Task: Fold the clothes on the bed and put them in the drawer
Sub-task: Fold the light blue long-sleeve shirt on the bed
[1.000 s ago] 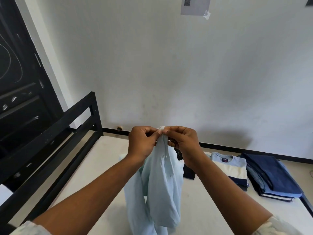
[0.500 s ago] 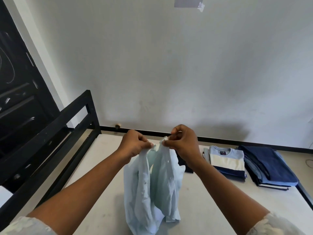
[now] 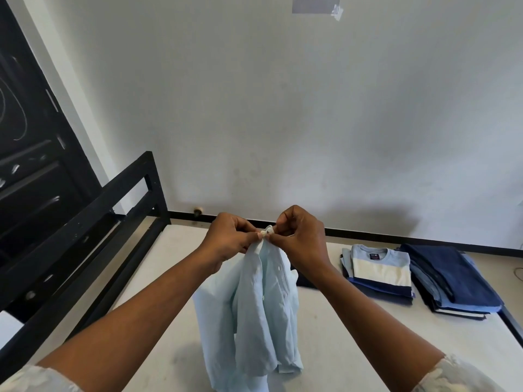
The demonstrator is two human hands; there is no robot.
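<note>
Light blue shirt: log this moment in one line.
left hand pinches light blue shirt top | right hand pinches it | shirt unfolded, hanging over bed | folded clothes at right

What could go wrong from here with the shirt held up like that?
1. Left hand and right hand pinch only one small spot at the top of the light blue shirt; a slipped grip could drop it in a heap.
2. Its lower part bunches on the mattress, so creases may get folded in.
3. The folded striped tee lies near; spreading could nudge it.
</note>
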